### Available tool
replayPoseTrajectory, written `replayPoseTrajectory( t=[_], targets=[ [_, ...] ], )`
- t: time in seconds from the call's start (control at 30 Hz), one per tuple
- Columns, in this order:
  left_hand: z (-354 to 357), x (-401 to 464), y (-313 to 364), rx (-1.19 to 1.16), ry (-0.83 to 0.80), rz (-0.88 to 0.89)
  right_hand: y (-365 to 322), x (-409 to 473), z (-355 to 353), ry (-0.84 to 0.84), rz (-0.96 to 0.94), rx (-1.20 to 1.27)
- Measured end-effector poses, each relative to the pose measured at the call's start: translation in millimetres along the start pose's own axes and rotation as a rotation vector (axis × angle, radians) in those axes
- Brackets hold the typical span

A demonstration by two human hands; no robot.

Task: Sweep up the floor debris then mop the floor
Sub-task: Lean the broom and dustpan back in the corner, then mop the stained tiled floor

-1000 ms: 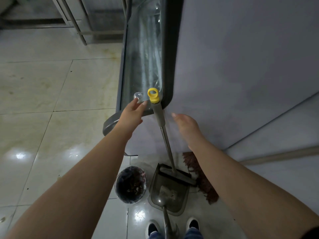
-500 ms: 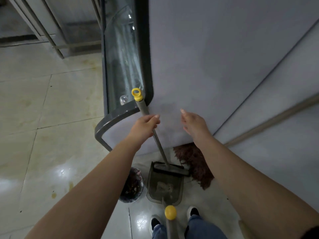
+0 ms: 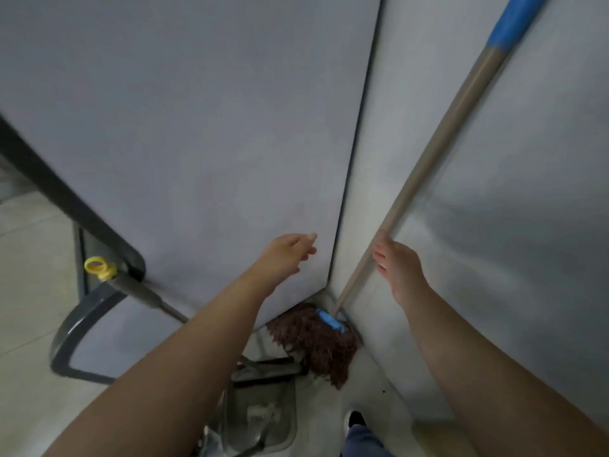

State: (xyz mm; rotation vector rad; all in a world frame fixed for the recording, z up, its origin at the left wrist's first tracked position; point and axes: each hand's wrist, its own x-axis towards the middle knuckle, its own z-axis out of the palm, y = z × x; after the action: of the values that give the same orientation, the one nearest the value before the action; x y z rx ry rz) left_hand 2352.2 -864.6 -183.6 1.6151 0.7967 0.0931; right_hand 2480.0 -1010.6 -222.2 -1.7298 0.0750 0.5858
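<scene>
A mop leans in the corner of the grey walls: its brown shaggy head [image 3: 316, 344] lies on the floor and its beige pole [image 3: 428, 153] rises to the upper right, ending in a blue grip [image 3: 514, 21]. My right hand [image 3: 400, 263] grips the pole low down, fingers curled against it. Left of the pole, my left hand [image 3: 290, 252] hovers open in front of the wall, holding nothing. The grey dustpan [image 3: 260, 413] stands on the floor below my left forearm, some pale debris inside. Its long handle with a yellow ring [image 3: 97, 267] leans on the partition.
A grey partition panel with a dark curved frame [image 3: 66, 341] stands at the left. Pale floor tiles [image 3: 26, 291] spread beyond it. The two grey walls meet at a seam [image 3: 349, 179] just behind the mop. My shoe [image 3: 356, 420] is near the bottom.
My left hand let go of the dustpan handle, which now leans on the partition. My right hand moved right and took hold of the mop pole. The view swung right toward the corner.
</scene>
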Motion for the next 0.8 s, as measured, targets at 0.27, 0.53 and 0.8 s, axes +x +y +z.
replayPoseTrajectory(
  t=[0.27, 0.53, 0.8],
  targets=[
    [92.7, 66.2, 38.9, 0.206, -0.048, 0.018, -15.7, 84.2, -41.6, -0.107, -0.128, -0.391],
    [72.1, 81.7, 32.7, 0.489, 0.081, -0.01, -28.2, 124.6, -14.6, -0.143, -0.228, -0.409],
    [40.7, 93.4, 19.2, 0.834, -0.002, 0.046, -27.4, 143.2, -5.0, -0.125, -0.185, -0.428]
  ],
)
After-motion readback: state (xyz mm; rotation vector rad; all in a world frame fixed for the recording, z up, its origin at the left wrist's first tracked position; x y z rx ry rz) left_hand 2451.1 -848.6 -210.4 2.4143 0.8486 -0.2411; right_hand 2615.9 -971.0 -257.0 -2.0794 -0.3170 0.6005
